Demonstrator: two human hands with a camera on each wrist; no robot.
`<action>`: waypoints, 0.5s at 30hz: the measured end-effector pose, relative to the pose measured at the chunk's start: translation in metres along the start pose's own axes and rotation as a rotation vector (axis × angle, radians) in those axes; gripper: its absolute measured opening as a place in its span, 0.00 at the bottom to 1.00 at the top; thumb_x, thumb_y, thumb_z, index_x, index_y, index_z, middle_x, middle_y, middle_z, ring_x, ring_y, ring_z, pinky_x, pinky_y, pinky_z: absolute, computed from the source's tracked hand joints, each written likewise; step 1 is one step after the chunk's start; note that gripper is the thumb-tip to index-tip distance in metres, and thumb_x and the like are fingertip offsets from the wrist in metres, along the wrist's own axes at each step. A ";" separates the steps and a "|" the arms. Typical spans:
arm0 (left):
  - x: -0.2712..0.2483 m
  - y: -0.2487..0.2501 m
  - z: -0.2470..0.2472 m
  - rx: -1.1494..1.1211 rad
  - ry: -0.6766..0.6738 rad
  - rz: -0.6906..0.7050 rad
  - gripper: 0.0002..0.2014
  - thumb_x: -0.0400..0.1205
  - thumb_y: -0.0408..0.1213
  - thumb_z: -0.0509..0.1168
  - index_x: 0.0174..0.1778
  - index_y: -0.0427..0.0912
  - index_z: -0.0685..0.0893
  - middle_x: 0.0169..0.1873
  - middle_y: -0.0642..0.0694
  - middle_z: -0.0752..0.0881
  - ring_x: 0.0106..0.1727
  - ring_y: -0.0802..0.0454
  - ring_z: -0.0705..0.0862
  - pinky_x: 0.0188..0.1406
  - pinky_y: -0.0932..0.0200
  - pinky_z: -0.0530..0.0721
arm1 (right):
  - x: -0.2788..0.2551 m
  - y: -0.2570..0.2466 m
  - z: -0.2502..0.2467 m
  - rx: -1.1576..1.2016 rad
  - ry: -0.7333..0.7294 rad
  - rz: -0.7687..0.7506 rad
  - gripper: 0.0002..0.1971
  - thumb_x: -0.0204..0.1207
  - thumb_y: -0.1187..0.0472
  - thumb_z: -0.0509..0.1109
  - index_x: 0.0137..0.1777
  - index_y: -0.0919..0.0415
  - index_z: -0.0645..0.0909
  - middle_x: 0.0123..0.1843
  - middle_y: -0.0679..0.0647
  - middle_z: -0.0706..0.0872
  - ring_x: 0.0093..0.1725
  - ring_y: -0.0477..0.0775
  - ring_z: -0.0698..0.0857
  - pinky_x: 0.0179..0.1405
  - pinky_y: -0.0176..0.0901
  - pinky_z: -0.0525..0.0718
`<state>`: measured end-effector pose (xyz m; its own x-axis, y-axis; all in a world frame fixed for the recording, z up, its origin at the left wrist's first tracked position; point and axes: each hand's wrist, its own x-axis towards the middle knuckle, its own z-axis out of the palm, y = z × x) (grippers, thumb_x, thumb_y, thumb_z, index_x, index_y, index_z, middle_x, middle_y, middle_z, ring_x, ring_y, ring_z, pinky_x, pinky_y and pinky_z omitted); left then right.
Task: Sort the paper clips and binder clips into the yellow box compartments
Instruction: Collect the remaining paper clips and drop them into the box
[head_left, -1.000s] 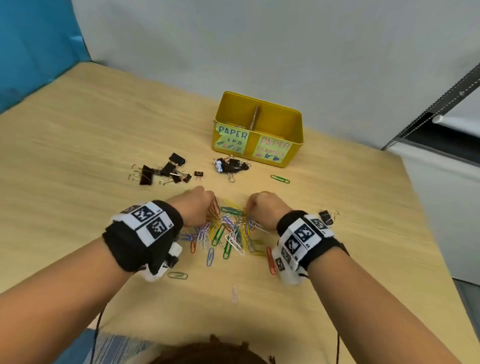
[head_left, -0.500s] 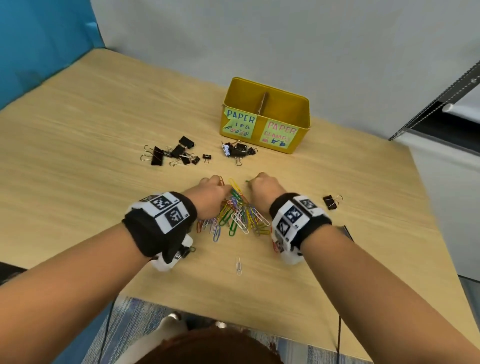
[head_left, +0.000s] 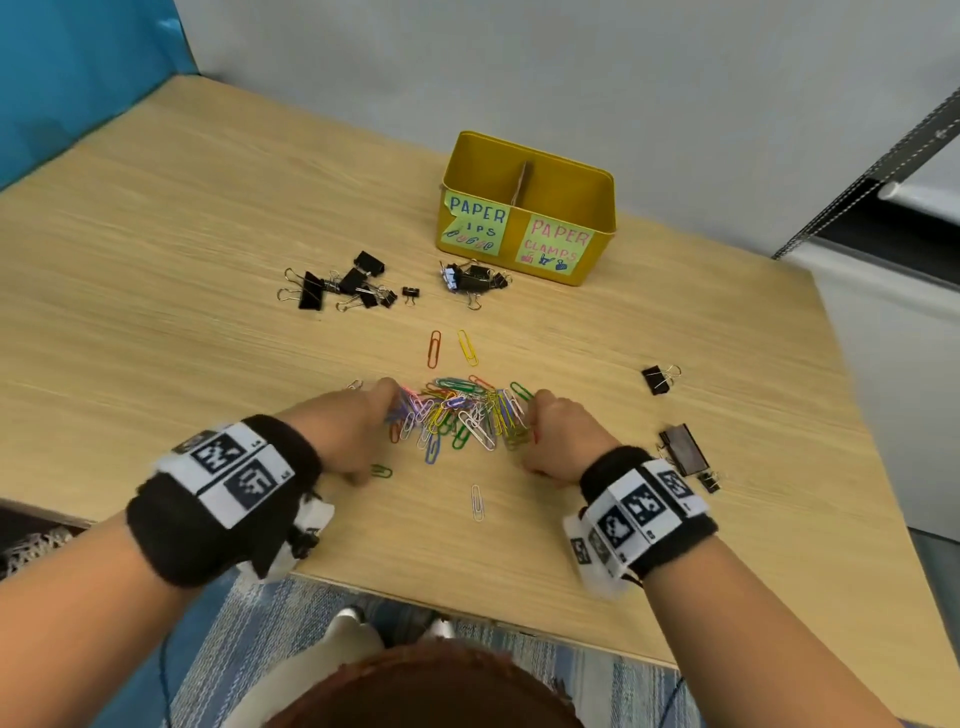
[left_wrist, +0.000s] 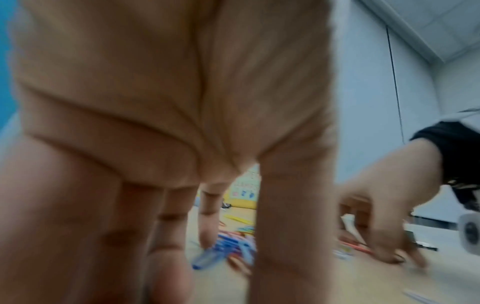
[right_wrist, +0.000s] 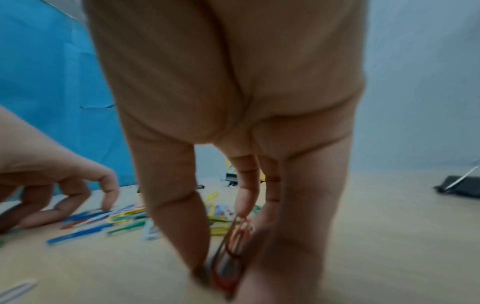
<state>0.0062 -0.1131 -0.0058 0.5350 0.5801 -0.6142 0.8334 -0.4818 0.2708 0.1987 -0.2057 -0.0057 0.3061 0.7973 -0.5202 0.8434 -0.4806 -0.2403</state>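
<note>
Your left hand (head_left: 358, 431) rakes the paper clip pile (head_left: 457, 415) with bent fingers, your right hand (head_left: 556, 436) pinches a red clip (right_wrist: 233, 246); scoop gently toward the yellow box (head_left: 597, 208).

We see a light wooden table (head_left: 156, 270) carrying a yellow box (head_left: 592, 244), black binder clips (head_left: 343, 288) in scattered clusters, and a heap of coloured paper clips (head_left: 462, 413); a dark flat object (head_left: 684, 449), possibly another clip, lies near its right edge.
</note>
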 end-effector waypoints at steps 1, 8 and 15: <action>0.006 0.004 0.003 -0.023 0.040 0.025 0.33 0.71 0.28 0.72 0.70 0.42 0.64 0.56 0.40 0.83 0.40 0.50 0.78 0.35 0.63 0.74 | 0.004 -0.007 0.003 0.038 0.009 -0.014 0.21 0.72 0.65 0.68 0.65 0.68 0.71 0.62 0.65 0.80 0.57 0.61 0.81 0.48 0.45 0.82; 0.023 0.007 -0.009 -0.050 0.220 0.002 0.40 0.65 0.45 0.78 0.71 0.46 0.66 0.66 0.42 0.72 0.65 0.44 0.73 0.61 0.50 0.78 | 0.016 -0.004 -0.012 0.174 0.077 0.071 0.36 0.64 0.51 0.79 0.69 0.57 0.68 0.65 0.59 0.72 0.63 0.58 0.77 0.58 0.46 0.81; 0.037 0.040 0.005 -0.015 0.221 0.024 0.33 0.71 0.42 0.73 0.70 0.41 0.67 0.65 0.39 0.72 0.67 0.38 0.73 0.65 0.46 0.76 | 0.029 -0.032 0.013 0.073 0.070 0.008 0.41 0.62 0.50 0.81 0.72 0.58 0.66 0.67 0.61 0.70 0.67 0.64 0.75 0.68 0.56 0.77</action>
<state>0.0584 -0.1136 -0.0213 0.5710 0.6989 -0.4308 0.8209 -0.4887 0.2954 0.1747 -0.1716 -0.0237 0.3451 0.8155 -0.4646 0.8071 -0.5105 -0.2967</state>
